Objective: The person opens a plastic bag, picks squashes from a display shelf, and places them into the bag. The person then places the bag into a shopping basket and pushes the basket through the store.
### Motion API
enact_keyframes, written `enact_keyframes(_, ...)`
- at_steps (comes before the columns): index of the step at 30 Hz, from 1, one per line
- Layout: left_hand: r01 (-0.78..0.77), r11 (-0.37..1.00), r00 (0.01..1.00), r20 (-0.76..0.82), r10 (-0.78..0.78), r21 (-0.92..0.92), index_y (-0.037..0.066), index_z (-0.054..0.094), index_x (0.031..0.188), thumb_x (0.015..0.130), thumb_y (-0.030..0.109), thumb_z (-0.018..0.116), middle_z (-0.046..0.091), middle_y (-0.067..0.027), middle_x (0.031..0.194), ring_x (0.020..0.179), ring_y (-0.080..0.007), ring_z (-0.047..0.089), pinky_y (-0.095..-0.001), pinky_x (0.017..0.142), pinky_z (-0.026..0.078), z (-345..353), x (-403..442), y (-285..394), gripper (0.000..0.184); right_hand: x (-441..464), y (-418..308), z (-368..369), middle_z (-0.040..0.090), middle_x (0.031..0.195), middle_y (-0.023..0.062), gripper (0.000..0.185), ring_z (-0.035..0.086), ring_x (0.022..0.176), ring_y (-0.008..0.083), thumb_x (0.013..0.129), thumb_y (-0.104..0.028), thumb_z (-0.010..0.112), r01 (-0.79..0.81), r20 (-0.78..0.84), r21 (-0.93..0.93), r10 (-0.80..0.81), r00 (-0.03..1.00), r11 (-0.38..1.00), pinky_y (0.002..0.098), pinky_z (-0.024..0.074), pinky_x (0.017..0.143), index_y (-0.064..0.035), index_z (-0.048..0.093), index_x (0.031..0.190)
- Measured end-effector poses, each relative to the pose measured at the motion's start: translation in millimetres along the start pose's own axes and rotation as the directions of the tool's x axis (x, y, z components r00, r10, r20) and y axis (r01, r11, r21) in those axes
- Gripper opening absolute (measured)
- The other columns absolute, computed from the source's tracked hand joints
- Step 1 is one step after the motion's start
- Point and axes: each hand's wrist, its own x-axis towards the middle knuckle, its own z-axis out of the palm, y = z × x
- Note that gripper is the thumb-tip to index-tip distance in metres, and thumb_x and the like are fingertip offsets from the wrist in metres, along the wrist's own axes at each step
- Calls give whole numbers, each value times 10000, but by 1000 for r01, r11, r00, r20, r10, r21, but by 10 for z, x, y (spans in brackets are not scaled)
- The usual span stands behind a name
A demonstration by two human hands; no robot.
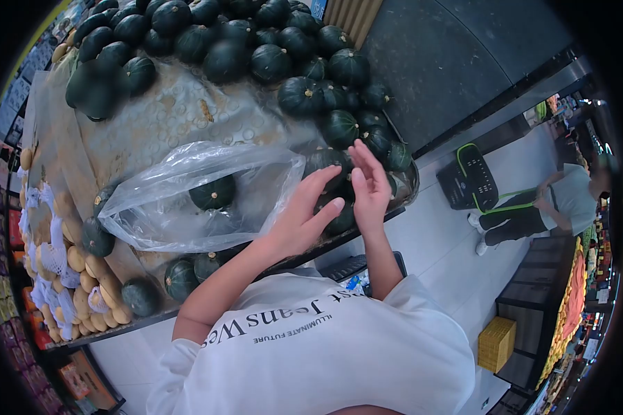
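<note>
My left hand (304, 213) is stretched out beside the clear plastic bag (152, 181), thumb and fingers apart. My right hand (371, 183) is raised to its right, fingers extended, over the edge of the squash pile. Both hands are open, and I see nothing held in them. A dark green squash (325, 167) lies near the fingertips of both, partly covered by the left hand. The bag lies spread with its mouth gaping, and another dark green squash (213, 192) shows at its opening; whether it is fully inside I cannot tell.
Many green squashes (270, 63) are heaped along the back and right of the display. Yellowish produce (90, 297), partly in white foam nets, sits at the left. Beyond the right edge, a person (571, 200) stands by a black basket with green trim (467, 181).
</note>
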Motion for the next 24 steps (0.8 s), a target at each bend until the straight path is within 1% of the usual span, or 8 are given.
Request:
enact_keyframes(3,-47,969,997,-75,29,-242,36,136,1449,929,501,330,241,-166,1471,1342,-292,274,-384,1097,193,170,104,-292,724,-205,19,278,85,1523,161,646,106,1405,268,967,-367,314,-31,278,59,13,960,998,392,93,1120,34,129,1438)
enact_keyframes(5,-121,939,967,-251,39,-322,59,117,1455,923,525,322,239,-171,1473,1327,-279,302,-374,1091,212,236,154,-274,737,-407,-41,563,-26,1522,190,701,-48,1409,329,962,-438,254,153,341,-26,-135,930,988,463,-30,1106,40,70,1441)
enact_keyframes(10,33,768,934,-254,-252,-640,102,175,1455,912,554,270,314,-173,1442,1273,-297,383,-403,1069,261,81,233,-126,713,-444,136,567,80,1499,242,728,26,1379,455,915,-454,405,523,521,-46,-426,739,851,524,27,1097,27,202,1423)
enact_keyframes(13,46,604,980,-81,-181,-796,90,164,1460,937,496,245,283,-133,1468,1297,-284,333,-400,1091,199,95,122,-134,666,-291,301,395,168,1482,240,698,91,1359,485,885,-433,481,766,587,-161,-563,581,622,560,47,1085,15,303,1389)
enact_keyframes(14,8,548,978,-107,-178,-837,87,170,1458,936,496,266,275,-136,1471,1325,-274,294,-390,1092,195,98,105,-128,670,-305,291,275,218,1468,232,649,150,1354,467,868,-348,543,660,592,-338,-394,703,671,562,93,1085,10,342,1372)
enact_keyframes(16,30,696,965,-161,-207,-717,96,181,1453,908,533,302,279,-143,1467,1323,-277,303,-399,1090,202,63,124,-92,710,-232,361,110,229,1465,233,609,196,1356,427,873,-276,547,416,429,-443,-220,876,794,518,142,1092,20,346,1365)
enact_keyframes(19,87,847,958,-190,-216,-525,98,192,1448,888,514,378,272,-131,1468,1339,-269,279,-390,1100,171,55,128,-185,723,-160,266,-29,261,1453,239,542,264,1354,351,880,-169,530,71,137,-369,-21,990,927,418,224,1091,36,359,1351)
enact_keyframes(24,176,949,977,-69,-200,-263,57,265,1419,892,270,471,269,-157,1461,1362,-277,236,-386,1101,176,194,104,-397,605,-164,303,-168,335,1416,237,470,353,1309,343,860,-110,559,155,48,-460,-151,987,874,385,305,1053,36,441,1291)
